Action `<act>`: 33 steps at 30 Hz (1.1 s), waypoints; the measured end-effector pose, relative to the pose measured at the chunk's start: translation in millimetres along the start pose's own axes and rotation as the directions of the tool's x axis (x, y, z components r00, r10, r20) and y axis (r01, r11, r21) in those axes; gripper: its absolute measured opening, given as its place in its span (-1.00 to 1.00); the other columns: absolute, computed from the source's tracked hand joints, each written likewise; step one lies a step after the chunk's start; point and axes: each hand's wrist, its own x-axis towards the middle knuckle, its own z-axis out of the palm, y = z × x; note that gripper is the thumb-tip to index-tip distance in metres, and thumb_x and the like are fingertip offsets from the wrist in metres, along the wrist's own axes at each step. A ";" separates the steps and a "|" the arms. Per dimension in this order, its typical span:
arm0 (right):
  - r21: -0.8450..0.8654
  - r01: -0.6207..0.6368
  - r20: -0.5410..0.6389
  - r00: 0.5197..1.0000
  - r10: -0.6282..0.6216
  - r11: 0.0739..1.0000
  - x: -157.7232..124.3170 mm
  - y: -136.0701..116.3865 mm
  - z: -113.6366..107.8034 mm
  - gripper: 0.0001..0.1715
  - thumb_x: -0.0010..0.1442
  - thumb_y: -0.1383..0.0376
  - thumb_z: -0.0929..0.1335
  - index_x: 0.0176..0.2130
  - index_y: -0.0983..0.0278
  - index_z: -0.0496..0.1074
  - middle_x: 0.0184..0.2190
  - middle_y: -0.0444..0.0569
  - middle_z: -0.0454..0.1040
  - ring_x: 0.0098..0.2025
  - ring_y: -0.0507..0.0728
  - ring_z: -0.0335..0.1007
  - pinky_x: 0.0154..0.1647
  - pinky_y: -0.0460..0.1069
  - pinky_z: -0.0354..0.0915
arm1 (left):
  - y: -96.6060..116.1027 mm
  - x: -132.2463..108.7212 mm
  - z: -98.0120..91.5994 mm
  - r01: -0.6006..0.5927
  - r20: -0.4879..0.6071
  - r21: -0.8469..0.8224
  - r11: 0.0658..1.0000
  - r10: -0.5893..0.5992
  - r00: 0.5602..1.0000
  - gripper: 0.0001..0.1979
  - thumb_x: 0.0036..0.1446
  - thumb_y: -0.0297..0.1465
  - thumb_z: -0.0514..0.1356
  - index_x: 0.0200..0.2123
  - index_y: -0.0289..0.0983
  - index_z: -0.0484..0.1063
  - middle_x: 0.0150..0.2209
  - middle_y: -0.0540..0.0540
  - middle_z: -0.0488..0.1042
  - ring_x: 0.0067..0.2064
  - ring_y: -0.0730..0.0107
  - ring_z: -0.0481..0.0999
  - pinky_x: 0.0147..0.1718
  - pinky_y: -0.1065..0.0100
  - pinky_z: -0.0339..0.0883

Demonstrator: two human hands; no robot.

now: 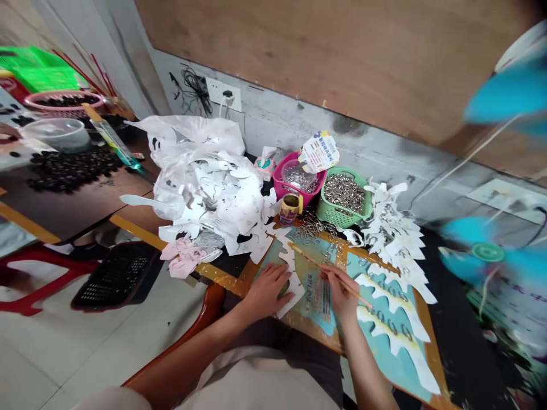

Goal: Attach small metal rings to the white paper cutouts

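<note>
My left hand (268, 288) lies flat with fingers spread on a white cut paper sheet (287, 272) at the near edge of the work board (325, 296). My right hand (342, 289) is closed in a pinch round a thin wooden stick (318, 266), which slants up-left across the board. To the right, several white jagged paper strips (395, 319) with metal rings on them lie side by side on the teal surface. Loose metal rings (314, 228) are scattered just beyond the stick's tip.
A green basket of metal rings (344, 196), a pink basket (294, 179) and a small yellow cup (291, 207) stand behind the board. A heap of white paper and plastic bags (205, 176) lies left. A spinning blue fan (496, 250) is at right. A black basket (115, 276) sits on the floor.
</note>
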 end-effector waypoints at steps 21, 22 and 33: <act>-0.388 0.445 0.316 0.887 -0.336 0.808 -94.6 -2.2 -10.6 -0.59 0.24 0.48 0.32 0.03 0.19 0.50 -0.08 0.06 0.57 -0.07 0.17 0.55 -0.02 0.07 0.50 | 7.4 -4.6 2.8 -0.001 -0.010 0.086 0.996 0.002 1.000 -0.74 0.24 -0.24 0.19 -0.06 -0.24 0.40 -0.02 -0.24 0.47 0.02 0.06 0.44 0.10 -0.01 0.28; -0.381 0.457 0.336 0.878 -0.340 0.804 -97.1 -1.6 -12.7 -0.57 0.23 0.49 0.32 0.05 0.19 0.49 -0.07 0.06 0.57 -0.05 0.18 0.54 -0.01 0.07 0.50 | 8.4 -5.3 2.6 -0.002 -0.012 0.093 0.996 0.003 1.000 -0.76 0.25 -0.25 0.17 -0.09 -0.24 0.41 -0.02 -0.25 0.47 0.03 0.06 0.43 0.08 0.01 0.29; -0.293 0.638 0.508 0.735 -0.450 0.713 -115.3 9.2 -24.1 -0.40 0.25 0.52 0.29 0.23 0.14 0.33 0.02 0.04 0.54 0.08 0.20 0.46 0.01 0.15 0.50 | 16.8 -16.4 7.9 0.030 -0.046 0.101 0.994 -0.025 0.999 -0.71 0.23 -0.25 0.17 -0.03 -0.24 0.39 0.10 -0.26 0.43 0.15 0.07 0.39 0.22 -0.02 0.15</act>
